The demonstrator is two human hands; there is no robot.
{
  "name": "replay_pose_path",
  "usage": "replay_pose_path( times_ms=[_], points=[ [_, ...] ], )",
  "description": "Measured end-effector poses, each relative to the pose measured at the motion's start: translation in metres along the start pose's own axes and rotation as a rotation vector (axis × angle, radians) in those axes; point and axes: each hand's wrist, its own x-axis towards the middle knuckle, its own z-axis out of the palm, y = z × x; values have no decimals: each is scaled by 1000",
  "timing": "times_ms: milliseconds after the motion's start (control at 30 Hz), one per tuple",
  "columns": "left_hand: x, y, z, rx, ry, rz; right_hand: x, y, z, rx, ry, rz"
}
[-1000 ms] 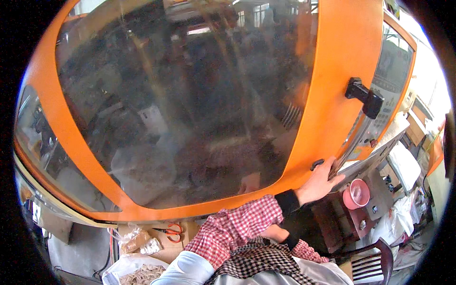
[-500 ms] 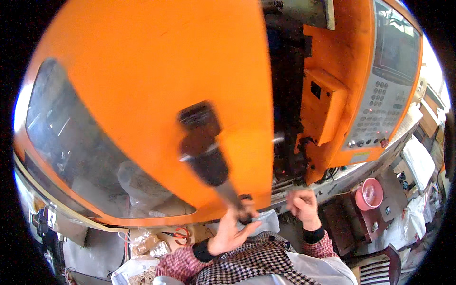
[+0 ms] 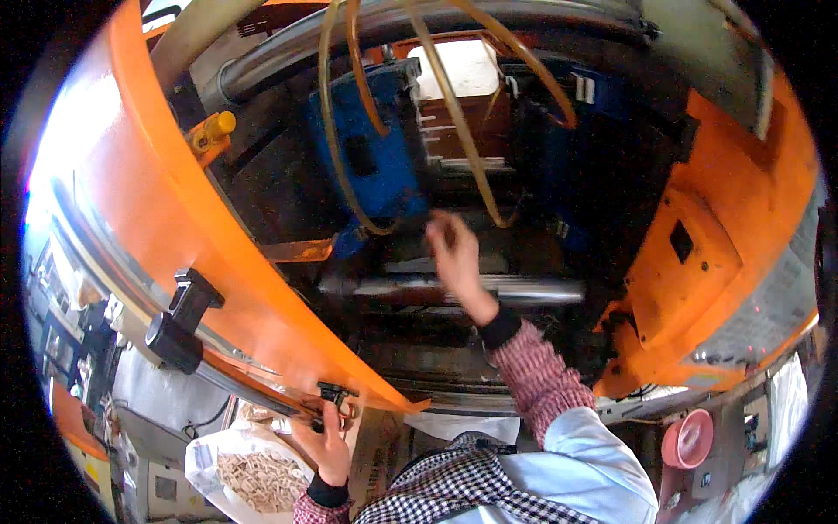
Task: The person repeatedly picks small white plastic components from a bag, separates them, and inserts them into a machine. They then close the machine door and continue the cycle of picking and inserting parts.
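Observation:
The orange sliding door [image 3: 218, 253] of a large machine stands drawn aside, baring its dark inside. Low on the door's edge, my left hand [image 3: 325, 445] has its fingers bent around the lower end of the bar-shaped door handle [image 3: 179, 336], which has black mounts. My right hand [image 3: 458, 266] reaches inside, above a shiny steel bar [image 3: 541, 290], near the lower edge of a blue block [image 3: 371, 148]. Its fingers look bent but are smeared by motion, so whether they hold anything is unclear. Yellowish hoses [image 3: 449, 96] hang down beyond it.
An orange housing [image 3: 698, 236] and a grey control panel [image 3: 759, 332] flank the opening on the right. A white bag of small pale pieces [image 3: 262, 476] sits at lower left. A pink basin [image 3: 687, 439] stands at lower right. A thick steel bar [image 3: 419, 44] crosses the top.
The door has slid left with my left hand at its handle, uncovering the machine's inside. My right hand has moved from beside the door's edge up and forward into the opening.

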Motion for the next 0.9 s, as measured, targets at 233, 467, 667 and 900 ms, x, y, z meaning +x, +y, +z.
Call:
replay_pose_path(
  times_ms=[233,467,667,900],
  points=[
    [29,-34,-11,111,222,88,184,103,47,584,277,429],
    [37,-35,-9,62,327,35,255,136,69,513,430,383],
    [39,-39,-5,-64,455,79,250,147,77,73,379,340],
    [41,-48,-12,64,370,160,228,129,61,-1,611,92]
  ],
)
